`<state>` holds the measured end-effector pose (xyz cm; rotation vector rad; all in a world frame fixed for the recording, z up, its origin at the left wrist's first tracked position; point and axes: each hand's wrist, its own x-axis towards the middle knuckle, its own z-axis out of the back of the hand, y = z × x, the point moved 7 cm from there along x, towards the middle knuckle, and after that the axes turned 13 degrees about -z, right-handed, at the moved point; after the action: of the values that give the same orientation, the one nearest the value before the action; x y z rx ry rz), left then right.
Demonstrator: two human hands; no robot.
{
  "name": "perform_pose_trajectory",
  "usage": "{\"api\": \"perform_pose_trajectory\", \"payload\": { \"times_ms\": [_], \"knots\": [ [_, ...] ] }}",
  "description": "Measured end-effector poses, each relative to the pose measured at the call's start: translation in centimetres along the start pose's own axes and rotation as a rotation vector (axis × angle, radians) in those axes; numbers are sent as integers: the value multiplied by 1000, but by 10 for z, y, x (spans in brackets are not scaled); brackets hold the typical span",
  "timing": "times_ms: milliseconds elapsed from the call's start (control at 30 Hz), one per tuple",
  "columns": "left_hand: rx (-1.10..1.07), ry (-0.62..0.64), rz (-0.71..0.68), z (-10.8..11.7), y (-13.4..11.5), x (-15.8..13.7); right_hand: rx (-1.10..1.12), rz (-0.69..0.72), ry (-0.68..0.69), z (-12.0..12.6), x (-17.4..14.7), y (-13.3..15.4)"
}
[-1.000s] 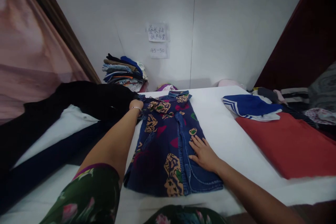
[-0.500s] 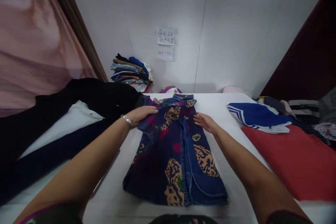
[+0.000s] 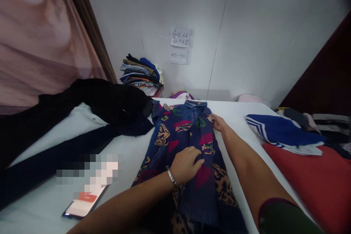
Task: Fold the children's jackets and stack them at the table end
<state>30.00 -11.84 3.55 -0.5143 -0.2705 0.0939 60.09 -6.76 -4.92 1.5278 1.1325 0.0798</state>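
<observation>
A dark blue patterned denim jacket (image 3: 171,150) lies on the white table, its collar toward the wall. One sleeve (image 3: 204,199) runs down over the front. My left hand (image 3: 188,166), with a silver bracelet, rests on the middle of the jacket at this sleeve; its thumb is apart from the fingers. At the shoulder edge on the right, my right hand (image 3: 218,122) is closed on the jacket's cloth. Part of the jacket's lower left is hidden under my left forearm.
Left lie black clothes (image 3: 109,100) and a phone (image 3: 85,201), partly blurred out. A folded clothes stack (image 3: 141,75) stands at the back. To the right are a blue-and-white garment (image 3: 282,129) and a red one (image 3: 309,179). Paper signs (image 3: 181,38) hang on the wall.
The sleeve now lies straight down the jacket's front. My left hand has moved from the left shoulder area down to the middle; my right hand is at the right shoulder. The phone has come into view.
</observation>
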Motion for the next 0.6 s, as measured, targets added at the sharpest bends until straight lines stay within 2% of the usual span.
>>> {"api": "perform_pose_trajectory", "payload": {
  "times_ms": [67, 167, 333, 433, 600],
  "knots": [
    [6, 57, 32, -10, 11, -6, -1, 11, -29, -2, 8, 5],
    [-98, 136, 71, -33, 18, -21, -3, 62, -36, -13, 20, 17],
    [-228, 123, 120, -53, 15, -36, -69, 77, 19, -36, 40, 22],
    [-265, 144, 113, -59, 13, -38, -125, 44, -15, -35, 49, 13],
    [-202, 266, 100, -67, 8, -38, -173, 63, -80, -25, 55, 7]
  ]
}}
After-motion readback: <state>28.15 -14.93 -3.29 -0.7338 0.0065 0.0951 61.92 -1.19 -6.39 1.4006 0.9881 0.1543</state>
